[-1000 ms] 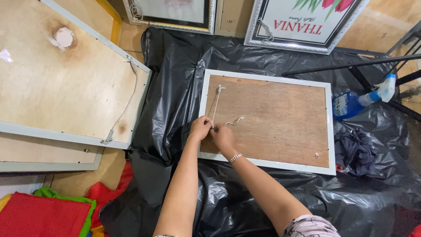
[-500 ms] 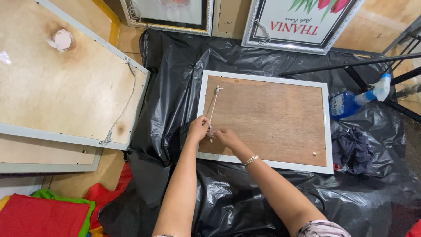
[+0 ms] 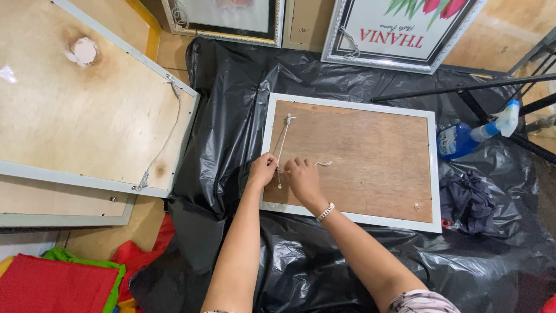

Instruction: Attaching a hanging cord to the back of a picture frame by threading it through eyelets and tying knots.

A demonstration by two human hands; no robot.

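A white-framed picture lies face down, its brown backing board [image 3: 370,156] up, on black plastic sheeting [image 3: 231,145]. A white hanging cord [image 3: 283,141] runs from a fixing near the board's top left corner down to my hands. My left hand [image 3: 263,170] pinches the cord at the frame's left edge. My right hand [image 3: 303,177], with a bracelet on the wrist, rests on the board beside it and grips the same cord. A loose cord end [image 3: 323,164] curls just right of my right hand.
A large face-down frame [image 3: 87,116] with its own cord lies to the left. Two framed pictures [image 3: 399,29] lean at the back. A blue spray bottle [image 3: 469,136] and a dark cloth [image 3: 466,197] sit right of the frame. Red and green fabric [image 3: 58,284] is at lower left.
My hands stay at the frame's left edge working the cord. The loose end has shifted slightly; the view moved a little.
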